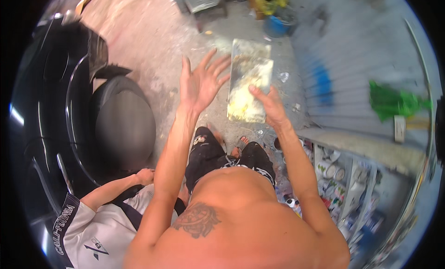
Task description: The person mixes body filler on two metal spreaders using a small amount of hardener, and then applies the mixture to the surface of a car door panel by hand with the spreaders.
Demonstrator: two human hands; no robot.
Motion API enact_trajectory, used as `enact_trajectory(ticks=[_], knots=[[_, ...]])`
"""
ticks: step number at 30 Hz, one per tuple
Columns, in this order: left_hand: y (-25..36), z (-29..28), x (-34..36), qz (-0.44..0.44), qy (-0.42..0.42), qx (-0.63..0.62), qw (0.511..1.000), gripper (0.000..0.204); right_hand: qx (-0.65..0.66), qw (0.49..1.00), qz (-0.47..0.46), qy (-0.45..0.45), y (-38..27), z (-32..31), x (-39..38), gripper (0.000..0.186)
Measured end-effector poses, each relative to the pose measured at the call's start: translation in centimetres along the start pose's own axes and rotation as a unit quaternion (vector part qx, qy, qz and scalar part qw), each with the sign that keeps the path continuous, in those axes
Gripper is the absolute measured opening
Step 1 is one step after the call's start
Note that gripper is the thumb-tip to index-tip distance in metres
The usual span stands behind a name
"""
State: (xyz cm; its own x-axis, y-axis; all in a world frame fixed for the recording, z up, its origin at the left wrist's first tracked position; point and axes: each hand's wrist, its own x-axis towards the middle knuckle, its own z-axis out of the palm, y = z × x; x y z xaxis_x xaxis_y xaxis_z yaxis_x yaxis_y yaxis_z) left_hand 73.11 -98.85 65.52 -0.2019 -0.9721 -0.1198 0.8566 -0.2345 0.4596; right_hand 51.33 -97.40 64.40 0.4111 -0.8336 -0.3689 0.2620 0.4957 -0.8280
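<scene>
My right hand (271, 107) grips a flat rectangular board (248, 92) by its right edge, thumb on top and the other fingers hidden beneath. Pale yellow and whitish smears cover its surface, with darker stains toward the far end. Just left of the board, my left hand (203, 86) is raised with the palm showing and the fingers spread, holding nothing. Its fingertips come close to the board's left edge; whether they touch it I cannot tell, as the picture is blurred.
A black car (55, 111) with a covered wheel (125, 125) stands at left. Beside it is another person in a light shirt (111, 227). Shelves of cans (331, 169) stand at right below a ledge with a green bag (394, 101). A blue bucket (276, 28) and stool (204, 1) are ahead.
</scene>
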Motion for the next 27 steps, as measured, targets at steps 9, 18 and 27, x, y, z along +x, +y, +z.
enact_trajectory(ticks=[9,18,27], knots=[[15.0,-5.8,14.3,0.081,-0.037,-0.109,0.990,0.102,-0.112,0.987,-0.083,-0.078,-8.1,8.9,24.0,0.037],[29.8,-8.8,25.0,0.229,0.291,0.089,0.925,0.076,-0.240,0.940,-0.061,-0.235,-11.1,15.5,42.3,0.036],[45.5,-22.6,35.4,0.124,0.280,0.494,0.814,0.048,-0.145,0.955,-0.087,-0.245,-12.9,24.2,68.6,0.038]])
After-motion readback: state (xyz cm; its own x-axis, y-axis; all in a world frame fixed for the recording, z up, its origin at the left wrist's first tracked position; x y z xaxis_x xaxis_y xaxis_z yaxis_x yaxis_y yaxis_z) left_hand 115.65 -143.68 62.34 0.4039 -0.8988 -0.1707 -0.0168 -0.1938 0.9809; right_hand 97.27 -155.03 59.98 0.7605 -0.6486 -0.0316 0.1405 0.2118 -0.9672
